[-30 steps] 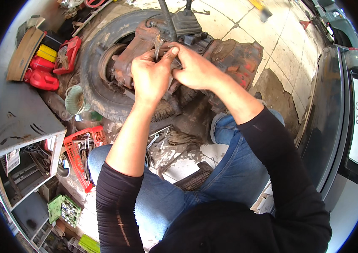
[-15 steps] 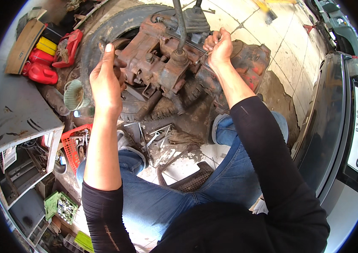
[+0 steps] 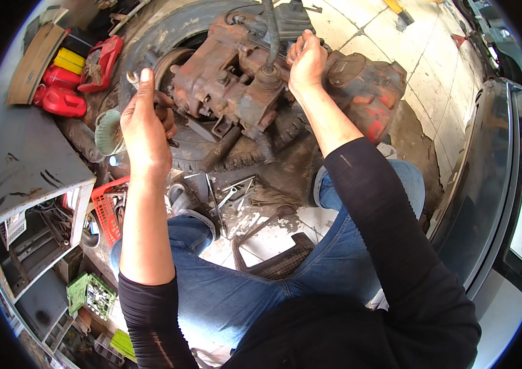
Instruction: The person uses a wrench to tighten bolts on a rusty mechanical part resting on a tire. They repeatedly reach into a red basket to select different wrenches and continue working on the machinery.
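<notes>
While left hand (image 3: 145, 132) fingers grasp a wrench (image 3: 133, 78), right hand (image 3: 306, 61) clenches the rusty gearbox (image 3: 236, 92).

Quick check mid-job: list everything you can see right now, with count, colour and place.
Rusty gearbox: one, rust-brown, lying on the tyre, top centre.
Tyre: one, black, under the gearbox.
Canisters: several, red and yellow, upper left.
Metal cabinet: one, grey, left.
Red basket: one, beside the cabinet.
Loose wrenches: several, steel, on the floor by the knees.
Car rear: one, dark, right edge.
Left hand: raised, holds a wrench.
Right hand: gripping the gearbox top.
</notes>
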A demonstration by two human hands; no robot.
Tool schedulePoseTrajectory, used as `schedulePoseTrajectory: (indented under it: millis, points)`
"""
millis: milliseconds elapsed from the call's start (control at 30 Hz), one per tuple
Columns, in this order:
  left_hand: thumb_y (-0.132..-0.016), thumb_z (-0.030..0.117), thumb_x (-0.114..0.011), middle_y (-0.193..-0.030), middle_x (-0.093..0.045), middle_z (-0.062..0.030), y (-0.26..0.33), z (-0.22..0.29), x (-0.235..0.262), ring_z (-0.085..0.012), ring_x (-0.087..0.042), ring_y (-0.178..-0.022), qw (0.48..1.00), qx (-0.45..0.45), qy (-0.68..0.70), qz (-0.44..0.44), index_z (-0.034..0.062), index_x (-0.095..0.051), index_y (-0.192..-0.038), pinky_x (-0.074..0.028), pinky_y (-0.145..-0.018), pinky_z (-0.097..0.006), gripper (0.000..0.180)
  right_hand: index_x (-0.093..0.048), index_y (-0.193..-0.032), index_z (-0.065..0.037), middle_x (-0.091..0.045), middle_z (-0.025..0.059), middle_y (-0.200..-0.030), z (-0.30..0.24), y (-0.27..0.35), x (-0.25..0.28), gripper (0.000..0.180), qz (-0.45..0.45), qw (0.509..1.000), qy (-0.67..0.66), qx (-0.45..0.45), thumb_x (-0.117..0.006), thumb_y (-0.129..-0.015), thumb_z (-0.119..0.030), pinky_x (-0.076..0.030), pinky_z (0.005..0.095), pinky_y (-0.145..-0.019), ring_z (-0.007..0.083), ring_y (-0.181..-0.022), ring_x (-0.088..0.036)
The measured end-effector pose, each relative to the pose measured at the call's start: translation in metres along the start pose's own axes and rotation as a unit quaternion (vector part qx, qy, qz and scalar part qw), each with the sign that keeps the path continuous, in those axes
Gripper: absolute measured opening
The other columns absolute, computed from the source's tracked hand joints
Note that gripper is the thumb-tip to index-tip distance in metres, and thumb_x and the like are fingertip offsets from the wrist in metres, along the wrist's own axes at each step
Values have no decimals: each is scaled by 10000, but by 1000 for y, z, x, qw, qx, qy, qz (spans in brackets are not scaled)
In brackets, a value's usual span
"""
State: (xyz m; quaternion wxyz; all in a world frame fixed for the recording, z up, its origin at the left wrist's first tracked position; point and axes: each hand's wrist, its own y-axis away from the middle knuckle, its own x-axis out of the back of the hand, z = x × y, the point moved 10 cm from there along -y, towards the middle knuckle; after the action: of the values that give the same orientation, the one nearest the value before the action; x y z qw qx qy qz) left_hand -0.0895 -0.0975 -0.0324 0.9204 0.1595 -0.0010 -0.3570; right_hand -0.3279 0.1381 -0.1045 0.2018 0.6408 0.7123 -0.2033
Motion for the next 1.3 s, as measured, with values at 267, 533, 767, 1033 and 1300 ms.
schedulePoseTrajectory:
  millis: [267,533,767,1033,1300]
  points:
    - [-975,486,-680,-568,-382,59,5,-1,7,-53,-309,-471,999,15,-12,39,104,-521,-689,-241,-457,-243,502,-347,-667,-181,-312,-41,-576,7,-20,42,345,133,987,-88,-15,-478,-979,-249,-219,299,-449,109,-467,-288]
    - [-970,469,-689,-585,-429,30,10,-4,5,-63,-350,-479,999,29,-10,26,111,-521,-686,-263,-454,-246,487,-321,-633,-147,-282,-14,-558,3,-10,22,419,16,998,-60,-1,-469,-1000,-285,-192,310,-473,122,-479,-254]
    - [-969,469,-689,-619,-450,19,9,-10,5,-66,-357,-487,998,42,-24,32,116,-517,-695,-268,-458,-244,479,-361,-607,-119,-295,-16,-557,4,17,-15,437,-31,996,-5,78,-531,-987,-253,-196,307,-491,113,-490,-280]
    - [-965,465,-694,-622,-460,22,8,-15,0,-66,-357,-485,998,45,-14,29,122,-518,-706,-277,-463,-244,464,-457,-575,-75,-438,-12,-556,5,29,-14,481,-55,992,51,102,-584,-969,-321,-237,316,-505,90,-520,-347]
    - [-959,488,-693,-624,-447,24,6,-19,2,-72,-343,-490,999,39,15,16,128,-516,-743,-249,-468,-250,455,-595,-567,-88,-537,111,-541,22,105,-53,366,-274,851,386,227,-652,-841,-323,-382,425,-502,323,-518,-544]
